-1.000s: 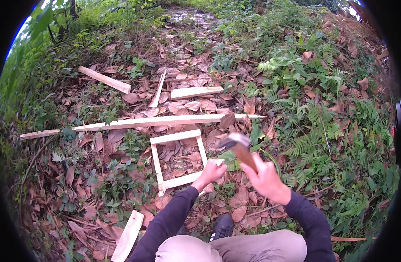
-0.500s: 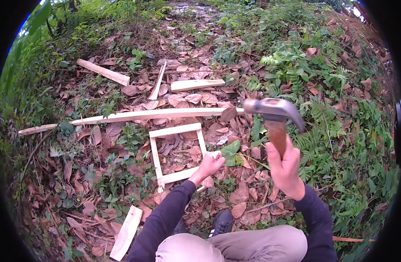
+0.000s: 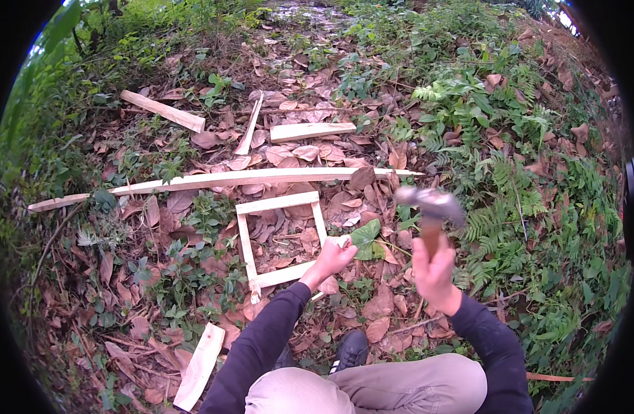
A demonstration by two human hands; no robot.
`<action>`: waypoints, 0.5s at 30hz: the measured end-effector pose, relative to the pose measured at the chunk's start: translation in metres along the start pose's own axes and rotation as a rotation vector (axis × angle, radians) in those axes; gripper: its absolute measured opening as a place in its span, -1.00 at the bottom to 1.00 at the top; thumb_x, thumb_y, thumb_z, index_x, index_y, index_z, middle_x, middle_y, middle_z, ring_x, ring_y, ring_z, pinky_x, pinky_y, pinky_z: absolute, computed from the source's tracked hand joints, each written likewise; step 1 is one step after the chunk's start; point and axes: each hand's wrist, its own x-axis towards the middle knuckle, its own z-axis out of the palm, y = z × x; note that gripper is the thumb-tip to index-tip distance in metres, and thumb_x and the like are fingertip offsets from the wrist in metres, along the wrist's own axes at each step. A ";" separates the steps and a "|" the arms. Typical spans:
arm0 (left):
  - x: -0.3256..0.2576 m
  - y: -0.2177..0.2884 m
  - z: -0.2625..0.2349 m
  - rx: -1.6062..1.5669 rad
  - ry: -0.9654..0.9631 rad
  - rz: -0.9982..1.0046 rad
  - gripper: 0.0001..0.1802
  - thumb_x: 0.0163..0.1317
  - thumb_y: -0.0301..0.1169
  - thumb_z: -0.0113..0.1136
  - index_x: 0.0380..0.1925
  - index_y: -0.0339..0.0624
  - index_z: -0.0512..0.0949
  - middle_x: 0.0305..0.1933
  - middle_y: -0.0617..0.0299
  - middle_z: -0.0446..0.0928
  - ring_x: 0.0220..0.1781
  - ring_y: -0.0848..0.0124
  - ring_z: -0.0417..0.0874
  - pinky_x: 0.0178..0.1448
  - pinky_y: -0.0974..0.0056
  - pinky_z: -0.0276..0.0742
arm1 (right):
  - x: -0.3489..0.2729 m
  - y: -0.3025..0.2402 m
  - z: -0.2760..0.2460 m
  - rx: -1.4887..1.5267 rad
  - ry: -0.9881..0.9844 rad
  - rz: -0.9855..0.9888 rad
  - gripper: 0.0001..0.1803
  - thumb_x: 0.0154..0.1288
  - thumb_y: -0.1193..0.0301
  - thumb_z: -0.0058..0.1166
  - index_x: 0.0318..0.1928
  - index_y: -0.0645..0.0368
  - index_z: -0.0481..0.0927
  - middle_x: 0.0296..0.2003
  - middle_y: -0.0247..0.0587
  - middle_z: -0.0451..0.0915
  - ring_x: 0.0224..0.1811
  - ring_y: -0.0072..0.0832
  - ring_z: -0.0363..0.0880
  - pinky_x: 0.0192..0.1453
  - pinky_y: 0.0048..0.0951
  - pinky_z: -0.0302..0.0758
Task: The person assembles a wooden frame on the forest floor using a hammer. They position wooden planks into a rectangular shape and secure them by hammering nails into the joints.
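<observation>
A small square wooden frame of pale slats lies on the leaf-covered ground in front of me. My left hand grips its near right corner. My right hand is closed around the wooden handle of a hammer, held upright to the right of the frame, the metal head blurred and raised well above the wood. Both arms wear dark sleeves.
A long thin slat lies across the ground just beyond the frame. Shorter boards and a thin strip lie farther off. Another board rests near my left knee. Ferns and weeds grow at the right. My dark shoe is below.
The hammer swung from low over the frame corner up to the right, then came down a little toward me. My left hand stayed on the frame corner.
</observation>
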 end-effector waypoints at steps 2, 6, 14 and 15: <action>0.003 0.001 0.001 -0.031 0.008 -0.053 -0.64 0.17 -0.48 0.17 -0.69 -0.21 0.23 -0.72 0.36 0.17 -0.59 0.60 0.17 -0.51 0.26 0.10 | -0.026 0.036 0.015 -0.477 -0.571 0.091 -0.68 0.50 0.33 0.12 -0.04 0.42 0.50 -0.56 0.07 0.64 -0.60 -0.11 0.69 -0.52 -0.18 0.55; 0.002 -0.007 -0.014 -0.014 0.056 -0.049 -0.61 0.17 -0.53 0.18 -0.70 -0.14 0.19 -0.70 0.49 0.15 -0.57 0.66 0.13 -0.50 0.32 0.05 | -0.003 0.010 -0.007 -0.123 -0.404 0.239 -0.65 0.51 0.29 0.12 -0.02 0.40 0.50 -0.57 0.11 0.64 -0.59 -0.12 0.70 -0.49 -0.17 0.56; -0.006 0.004 -0.044 0.037 -0.084 -0.115 -0.74 0.12 -0.44 0.37 -0.41 -0.17 0.41 -0.44 0.30 0.43 -0.37 0.49 0.44 -0.23 0.25 0.42 | 0.026 -0.028 -0.047 0.280 0.036 0.379 -0.81 0.62 0.29 0.01 -0.01 0.16 0.48 -0.65 -0.61 0.27 -0.72 -0.83 0.16 -0.68 -0.64 0.09; -0.004 0.013 -0.041 0.060 -0.101 -0.042 -0.74 0.10 -0.43 0.38 -0.33 -0.18 0.46 -0.35 0.24 0.48 -0.31 0.44 0.50 -0.16 0.22 0.47 | 0.015 -0.013 -0.045 0.260 0.055 0.398 -0.82 0.64 0.27 -0.02 -0.01 0.12 0.44 -0.68 -0.63 0.22 -0.77 -0.83 0.11 -0.73 -0.65 0.06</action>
